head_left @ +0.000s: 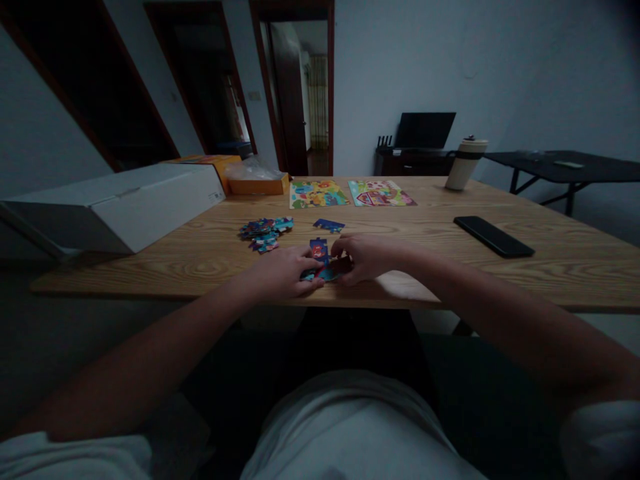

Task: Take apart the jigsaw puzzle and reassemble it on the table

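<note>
My left hand (290, 272) rests at the left side of a small group of joined puzzle pieces (319, 250), its fingertips on their lower edge. On the right side of these pieces, my right hand (360, 259) has its fingers curled round a dark reddish puzzle piece (343, 265). Behind the hands lies a separate blue joined strip of pieces (329, 225). A heap of loose puzzle pieces (265, 232) sits behind and left of my left hand.
Two colourful pictures (319, 194) (381, 193) lie at the table's (410, 227) back. A white box (135, 200) and an orange tray (257, 186) with plastic stand left. To the right are a black phone (493, 236) and a tumbler (466, 164).
</note>
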Action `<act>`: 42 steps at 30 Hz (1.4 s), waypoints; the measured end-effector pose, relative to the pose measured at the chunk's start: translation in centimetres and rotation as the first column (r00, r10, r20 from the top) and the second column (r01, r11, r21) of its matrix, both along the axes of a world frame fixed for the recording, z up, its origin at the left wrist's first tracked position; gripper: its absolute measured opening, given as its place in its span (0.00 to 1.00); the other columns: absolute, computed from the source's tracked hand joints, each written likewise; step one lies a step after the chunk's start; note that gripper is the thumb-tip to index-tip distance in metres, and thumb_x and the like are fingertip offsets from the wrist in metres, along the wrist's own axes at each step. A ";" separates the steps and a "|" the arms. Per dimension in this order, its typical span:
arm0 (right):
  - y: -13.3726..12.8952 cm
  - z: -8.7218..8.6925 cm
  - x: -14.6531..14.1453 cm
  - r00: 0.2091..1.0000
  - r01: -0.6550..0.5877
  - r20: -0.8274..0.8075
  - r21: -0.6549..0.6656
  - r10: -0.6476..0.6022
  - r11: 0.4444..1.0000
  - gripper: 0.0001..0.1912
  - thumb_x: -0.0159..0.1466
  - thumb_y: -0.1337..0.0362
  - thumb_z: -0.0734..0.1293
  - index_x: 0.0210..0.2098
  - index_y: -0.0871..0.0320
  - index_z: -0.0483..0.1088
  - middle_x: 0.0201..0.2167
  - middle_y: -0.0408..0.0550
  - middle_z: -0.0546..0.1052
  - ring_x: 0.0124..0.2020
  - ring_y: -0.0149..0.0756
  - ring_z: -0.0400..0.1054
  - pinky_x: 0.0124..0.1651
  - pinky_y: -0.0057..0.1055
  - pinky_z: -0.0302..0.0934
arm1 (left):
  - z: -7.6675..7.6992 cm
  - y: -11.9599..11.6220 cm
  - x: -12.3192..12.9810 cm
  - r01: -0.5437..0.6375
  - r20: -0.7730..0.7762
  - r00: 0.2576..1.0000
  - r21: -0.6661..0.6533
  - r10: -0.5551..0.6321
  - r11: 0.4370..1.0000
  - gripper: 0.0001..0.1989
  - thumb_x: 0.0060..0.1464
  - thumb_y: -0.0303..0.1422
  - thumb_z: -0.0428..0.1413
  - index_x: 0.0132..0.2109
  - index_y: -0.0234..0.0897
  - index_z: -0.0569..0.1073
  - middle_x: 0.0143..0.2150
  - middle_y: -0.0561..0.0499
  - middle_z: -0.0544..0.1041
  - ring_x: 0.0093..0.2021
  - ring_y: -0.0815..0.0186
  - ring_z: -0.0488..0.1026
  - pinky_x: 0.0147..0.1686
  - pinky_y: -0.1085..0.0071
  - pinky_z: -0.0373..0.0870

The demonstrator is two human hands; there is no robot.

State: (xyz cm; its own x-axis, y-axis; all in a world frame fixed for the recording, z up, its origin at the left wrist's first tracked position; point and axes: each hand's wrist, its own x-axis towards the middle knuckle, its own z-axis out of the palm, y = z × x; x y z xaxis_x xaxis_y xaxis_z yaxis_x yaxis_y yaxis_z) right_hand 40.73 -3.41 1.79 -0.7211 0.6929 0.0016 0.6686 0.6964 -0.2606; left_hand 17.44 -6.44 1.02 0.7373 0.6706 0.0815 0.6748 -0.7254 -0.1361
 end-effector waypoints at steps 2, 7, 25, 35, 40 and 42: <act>0.1 -0.1 0.1 0.999 -0.011 -0.031 -0.018 0.011 1.000 0.20 0.53 0.57 0.74 0.44 0.57 0.75 0.38 0.50 0.79 0.34 0.40 0.71 0.34 0.31 0.61 | 0.0 0.1 0.1 0.017 0.009 1.000 0.009 -0.017 1.000 0.19 0.65 0.46 0.50 0.53 0.45 0.79 0.52 0.44 0.75 0.47 0.56 0.75 0.44 0.64 0.69; 0.4 -1.2 0.5 0.990 -0.032 -0.142 -0.054 0.024 0.998 0.20 0.54 0.60 0.73 0.45 0.58 0.73 0.39 0.49 0.79 0.34 0.38 0.70 0.36 0.31 0.63 | -0.6 0.4 0.2 0.058 0.026 0.998 0.069 -0.060 0.996 0.16 0.63 0.41 0.52 0.52 0.43 0.79 0.52 0.44 0.76 0.46 0.56 0.76 0.44 0.63 0.69; 3.5 -1.8 5.2 0.755 0.081 -0.644 -0.088 -0.119 0.993 0.18 0.58 0.52 0.71 0.40 0.56 0.66 0.40 0.50 0.72 0.38 0.37 0.68 0.39 0.35 0.66 | 0.4 1.5 1.9 0.003 0.050 0.999 -0.128 0.003 0.992 0.30 0.60 0.52 0.55 0.63 0.41 0.70 0.60 0.41 0.70 0.59 0.52 0.69 0.55 0.61 0.67; 4.3 -2.3 5.9 0.778 0.206 -0.585 -0.108 -0.230 0.973 0.18 0.60 0.52 0.71 0.41 0.56 0.68 0.42 0.52 0.74 0.40 0.40 0.70 0.42 0.36 0.69 | 1.3 3.1 2.1 0.118 0.003 0.993 -0.199 -0.120 0.973 0.16 0.61 0.45 0.57 0.52 0.47 0.79 0.51 0.48 0.75 0.48 0.61 0.74 0.48 0.69 0.66; 4.2 -2.7 5.7 0.877 0.275 -0.389 -0.075 -0.282 0.958 0.22 0.59 0.52 0.72 0.47 0.58 0.70 0.44 0.54 0.77 0.41 0.42 0.72 0.43 0.37 0.68 | 1.1 2.8 2.4 0.161 -0.014 0.986 -0.113 -0.164 0.980 0.14 0.64 0.42 0.53 0.48 0.46 0.80 0.47 0.48 0.77 0.44 0.62 0.75 0.45 0.70 0.66; 4.1 -2.9 5.5 0.930 0.258 -0.266 -0.025 -0.256 0.966 0.21 0.60 0.52 0.72 0.47 0.58 0.73 0.43 0.54 0.78 0.41 0.43 0.73 0.45 0.38 0.67 | 1.0 2.7 2.5 0.179 -0.021 0.983 -0.100 -0.182 0.979 0.12 0.64 0.40 0.53 0.46 0.45 0.81 0.45 0.47 0.78 0.43 0.62 0.76 0.44 0.69 0.67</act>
